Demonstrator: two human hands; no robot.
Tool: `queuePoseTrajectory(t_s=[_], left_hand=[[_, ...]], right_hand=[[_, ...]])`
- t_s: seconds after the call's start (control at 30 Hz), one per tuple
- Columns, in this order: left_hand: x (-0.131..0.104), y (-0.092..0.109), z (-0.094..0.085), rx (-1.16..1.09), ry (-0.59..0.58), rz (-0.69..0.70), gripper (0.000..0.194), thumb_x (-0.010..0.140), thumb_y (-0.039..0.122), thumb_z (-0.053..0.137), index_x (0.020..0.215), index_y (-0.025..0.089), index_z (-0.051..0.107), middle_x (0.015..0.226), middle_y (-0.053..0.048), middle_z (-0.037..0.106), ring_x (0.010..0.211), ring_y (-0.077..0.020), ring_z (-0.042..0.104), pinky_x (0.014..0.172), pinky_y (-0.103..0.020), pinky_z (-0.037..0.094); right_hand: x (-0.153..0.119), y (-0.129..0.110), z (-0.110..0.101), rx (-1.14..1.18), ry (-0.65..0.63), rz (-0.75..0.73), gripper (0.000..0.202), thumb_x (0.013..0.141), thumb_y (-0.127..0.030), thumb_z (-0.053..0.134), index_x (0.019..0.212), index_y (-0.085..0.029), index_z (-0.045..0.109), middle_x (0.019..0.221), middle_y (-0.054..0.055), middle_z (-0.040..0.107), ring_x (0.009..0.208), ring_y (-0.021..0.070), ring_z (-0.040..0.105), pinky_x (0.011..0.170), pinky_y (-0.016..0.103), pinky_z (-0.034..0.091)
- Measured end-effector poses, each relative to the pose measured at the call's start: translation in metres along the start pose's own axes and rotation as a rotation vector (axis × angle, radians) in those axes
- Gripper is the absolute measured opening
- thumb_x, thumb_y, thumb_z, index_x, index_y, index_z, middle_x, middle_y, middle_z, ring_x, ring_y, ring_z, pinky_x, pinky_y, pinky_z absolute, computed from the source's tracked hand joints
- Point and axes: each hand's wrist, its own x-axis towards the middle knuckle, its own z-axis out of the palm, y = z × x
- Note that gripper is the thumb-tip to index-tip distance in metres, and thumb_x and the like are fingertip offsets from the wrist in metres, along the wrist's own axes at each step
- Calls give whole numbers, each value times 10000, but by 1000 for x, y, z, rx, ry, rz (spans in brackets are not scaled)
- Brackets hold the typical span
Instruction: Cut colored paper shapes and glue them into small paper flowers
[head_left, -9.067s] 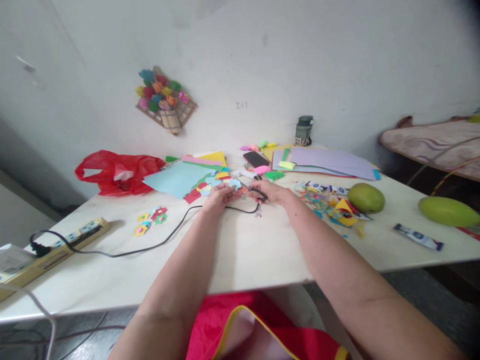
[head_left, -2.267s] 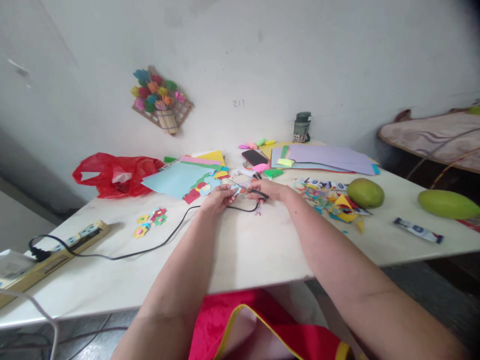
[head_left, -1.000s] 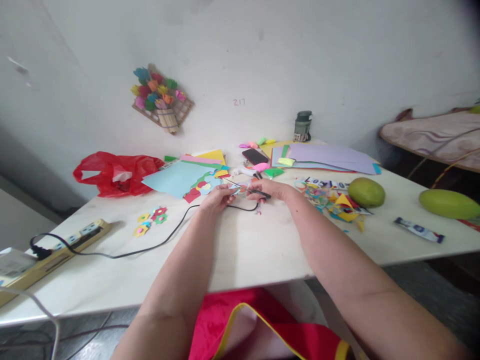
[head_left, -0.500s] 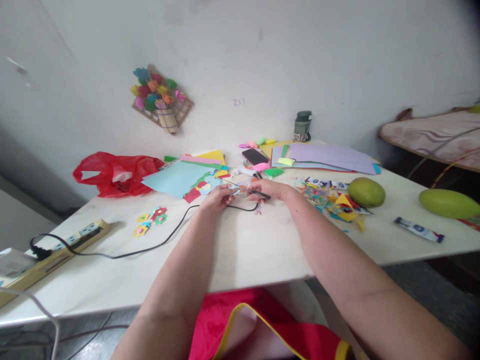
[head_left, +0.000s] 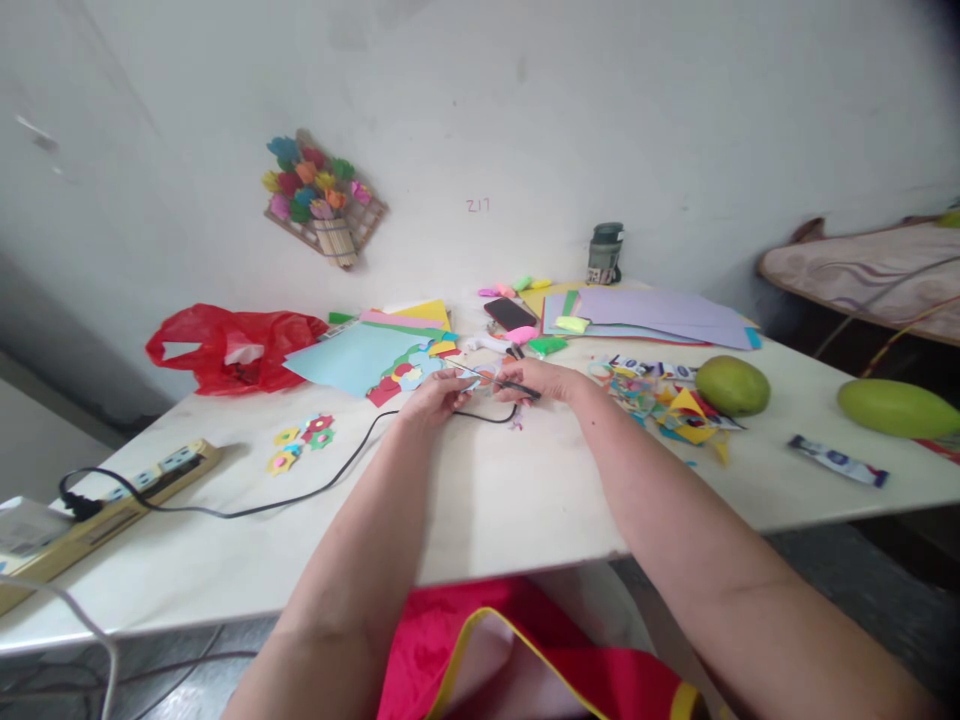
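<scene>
My right hand (head_left: 538,380) is closed on black-handled scissors (head_left: 519,388), whose blades point left toward my other hand. Between the fingers of my left hand (head_left: 441,392) is a small light-blue paper piece (head_left: 471,378), right by the blades. Cut paper shapes in red, green and blue (head_left: 405,374) lie just behind my left hand, on a light-blue sheet (head_left: 345,358). Several small paper flowers (head_left: 304,442) rest on the table at the left. Colourful paper scraps (head_left: 675,410) are heaped right of my right hand.
A black cord (head_left: 300,497) runs from a power strip (head_left: 135,500) toward my hands. Along the back are a red bag (head_left: 240,348), a phone (head_left: 510,314), a bottle (head_left: 604,252) and purple sheets (head_left: 667,312). Green fruits (head_left: 732,386) and a wrapper (head_left: 838,461) lie at the right.
</scene>
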Motion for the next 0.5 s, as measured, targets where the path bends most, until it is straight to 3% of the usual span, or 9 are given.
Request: queuePoseTrajectory(t_s=[0.23, 0.5], left_hand=[[1, -2, -1, 19, -27, 22, 230, 546, 145, 747, 698, 96, 581, 539, 6, 535, 429, -39, 454, 395, -152, 301], [4, -5, -2, 109, -73, 40, 319, 526, 153, 769, 797, 121, 603, 562, 17, 561, 429, -43, 472, 426, -158, 331]], right_hand=[[-5, -12, 1, 118, 141, 7, 247, 645, -300, 684, 767, -124, 562, 515, -39, 496, 402, 52, 426, 386, 184, 311], [2, -19, 12, 400, 344, -35, 331, 566, -186, 722, 835, -138, 535, 572, -38, 551, 467, 70, 505, 444, 179, 376]])
